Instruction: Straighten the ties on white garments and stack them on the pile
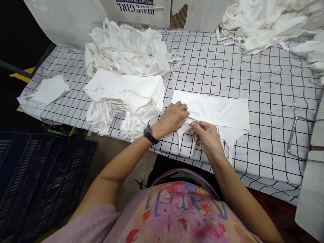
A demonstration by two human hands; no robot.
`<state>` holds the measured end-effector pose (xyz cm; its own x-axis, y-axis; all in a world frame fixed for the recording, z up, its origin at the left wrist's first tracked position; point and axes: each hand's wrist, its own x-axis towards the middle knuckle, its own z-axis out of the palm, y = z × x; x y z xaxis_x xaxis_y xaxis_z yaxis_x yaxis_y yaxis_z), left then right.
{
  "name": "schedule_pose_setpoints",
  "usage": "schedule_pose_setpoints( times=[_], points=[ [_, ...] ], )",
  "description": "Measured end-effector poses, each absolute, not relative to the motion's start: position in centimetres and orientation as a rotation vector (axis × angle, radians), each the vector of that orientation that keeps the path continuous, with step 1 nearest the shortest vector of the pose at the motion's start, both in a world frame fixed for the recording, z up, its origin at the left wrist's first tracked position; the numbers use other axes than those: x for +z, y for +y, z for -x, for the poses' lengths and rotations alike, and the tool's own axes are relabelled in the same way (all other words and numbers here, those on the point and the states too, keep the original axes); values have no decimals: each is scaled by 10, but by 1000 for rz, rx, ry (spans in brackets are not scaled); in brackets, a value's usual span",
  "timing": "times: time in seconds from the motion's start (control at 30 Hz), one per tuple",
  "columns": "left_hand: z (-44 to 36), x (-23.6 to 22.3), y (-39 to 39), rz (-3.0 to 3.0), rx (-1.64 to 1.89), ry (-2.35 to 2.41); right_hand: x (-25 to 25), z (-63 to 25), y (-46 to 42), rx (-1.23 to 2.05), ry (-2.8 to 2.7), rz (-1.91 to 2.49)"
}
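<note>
A white strapped top (215, 109) lies spread on the table in front of me, its wide band away from me and its thin straps toward me. My left hand (174, 116), with a black watch (151, 135) on the wrist, is closed on the top's left part, its fingers curled into the fabric. Close beside it, my right hand (206, 133) pinches a small white piece of the strap between thumb and forefinger. The fingertips hide part of that strap. To the left sits a neat stack of folded white tops (126, 89), straps bunched at its near side.
A loose heap of white tops (129, 50) lies behind the stack, and another heap (268, 23) is at the far right. One white piece (52, 89) rests at the left. A printed carton (197, 15) borders the back of the checked tablecloth (265, 135). Dark blue crates (37, 175) stand lower left.
</note>
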<state>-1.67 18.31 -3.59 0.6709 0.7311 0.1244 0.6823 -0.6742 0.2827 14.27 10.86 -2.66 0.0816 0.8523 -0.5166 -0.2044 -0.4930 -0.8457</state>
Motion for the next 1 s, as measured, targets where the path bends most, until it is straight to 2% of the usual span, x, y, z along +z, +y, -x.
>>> schedule_pose_setpoints(
  times=[0.23, 0.43, 1.0],
  points=[
    [15, -54, 185, -2413, 630, 1206, -23, -137, 120, 1471, -737, 1527],
    [14, -57, 182, -2534, 748, 1114, -25, -139, 126, 1464, -706, 1514],
    [13, -59, 181, -2744, 801, 1032, -29, -141, 129, 1405, -640, 1566]
  ],
)
